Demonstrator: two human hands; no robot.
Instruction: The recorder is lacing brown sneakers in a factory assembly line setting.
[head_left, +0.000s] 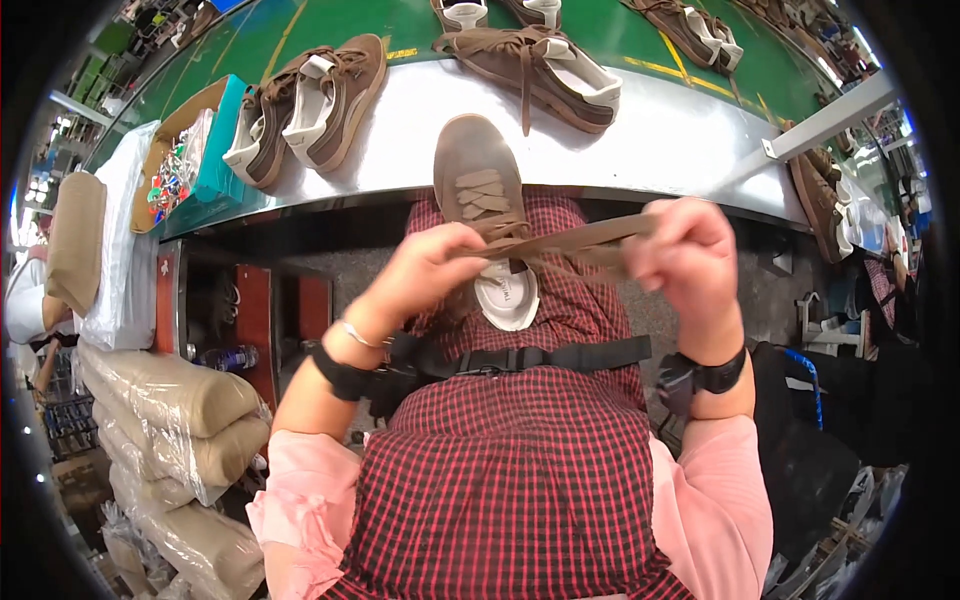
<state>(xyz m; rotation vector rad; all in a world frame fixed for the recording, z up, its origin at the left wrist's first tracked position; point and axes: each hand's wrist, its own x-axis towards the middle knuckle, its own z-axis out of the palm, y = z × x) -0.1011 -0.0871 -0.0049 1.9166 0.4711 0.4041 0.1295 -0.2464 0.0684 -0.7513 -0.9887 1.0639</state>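
Note:
A brown sneaker (478, 150) rests toe-away above my lap, its toe against the metal table edge and its white insole (506, 297) facing up. Flat brown shoelace (575, 238) stretches from the sneaker's throat toward the right, slightly blurred. At the sneaker's left side, my left hand (425, 268) is closed, pinching the lace close to the top eyelets. Farther right, my right hand (690, 250) is curled closed around the lace's other stretch, held off the shoe. The lace ends are hidden in the fingers.
On the metal table (400, 110) stand a pair of brown sneakers (335, 105) and another brown sneaker (545, 75). A teal box (220, 150) of small colourful pieces sits left. More shoes lie on the green belt (600, 35). Plastic-wrapped beige rolls (175, 390) are stacked at left.

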